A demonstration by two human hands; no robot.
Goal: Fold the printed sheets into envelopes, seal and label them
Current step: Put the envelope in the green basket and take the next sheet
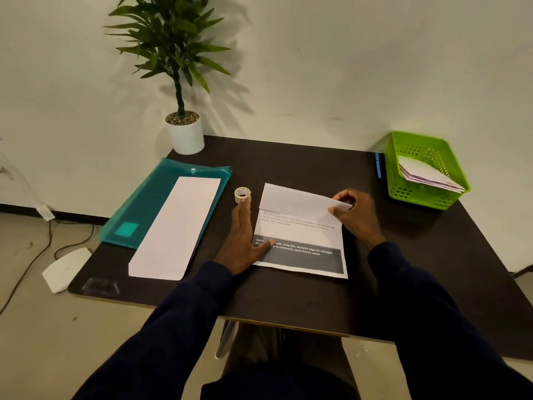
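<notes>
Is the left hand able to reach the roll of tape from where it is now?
Probably yes. The left hand lies flat at the left edge of the sheet, its fingertips right beside the tape roll, and nothing stands between them.

Right hand [353,215] pinches the printed sheet's [300,229] folded flap (left hand [245,241] pressing flat).

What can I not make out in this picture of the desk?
All in the head view.
Text on the printed sheet: too small and blurred to read.
Number of folded papers in the green basket: its wall hides part of them.
Sheet count of the white stack on the teal folder: edges too fine.
</notes>
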